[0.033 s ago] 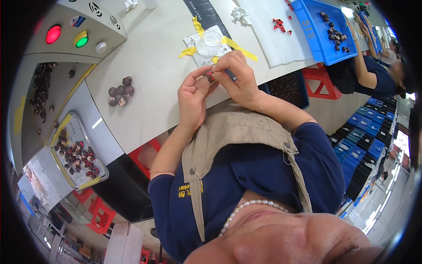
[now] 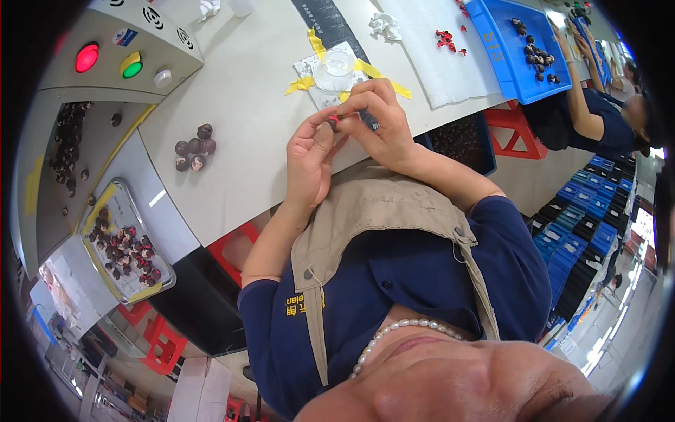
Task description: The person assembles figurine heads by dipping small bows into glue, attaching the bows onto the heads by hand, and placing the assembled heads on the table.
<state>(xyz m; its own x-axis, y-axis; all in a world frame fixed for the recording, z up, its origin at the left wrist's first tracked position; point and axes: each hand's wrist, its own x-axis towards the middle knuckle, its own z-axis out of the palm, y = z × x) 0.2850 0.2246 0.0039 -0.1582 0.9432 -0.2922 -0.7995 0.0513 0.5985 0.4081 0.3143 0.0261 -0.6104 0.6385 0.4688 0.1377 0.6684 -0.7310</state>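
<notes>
Just above the table's near edge my left hand (image 2: 309, 151) is closed, its thumb and fingers gripping a small round dark-brown piece (image 2: 331, 125) that resembles a doll's head. My right hand (image 2: 382, 125) meets it there with thumb and forefinger pinched together at a tiny red part (image 2: 335, 118). Fingers hide most of both pieces. Beyond my hands a clear round dish (image 2: 335, 70) sits on a speckled square pad, fixed with yellow tape (image 2: 303, 84). To the left several similar brown heads (image 2: 195, 147), some with pale patches, lie clustered on the white table (image 2: 242, 133).
A machine (image 2: 151, 53) with red and green buttons stands left, brown heads in its opening. Below it a metal tray (image 2: 169, 276) holds heads with red parts. At right are loose red pieces (image 2: 446, 39), a blue tray (image 2: 492, 53) and a co-worker's arm (image 2: 585, 112).
</notes>
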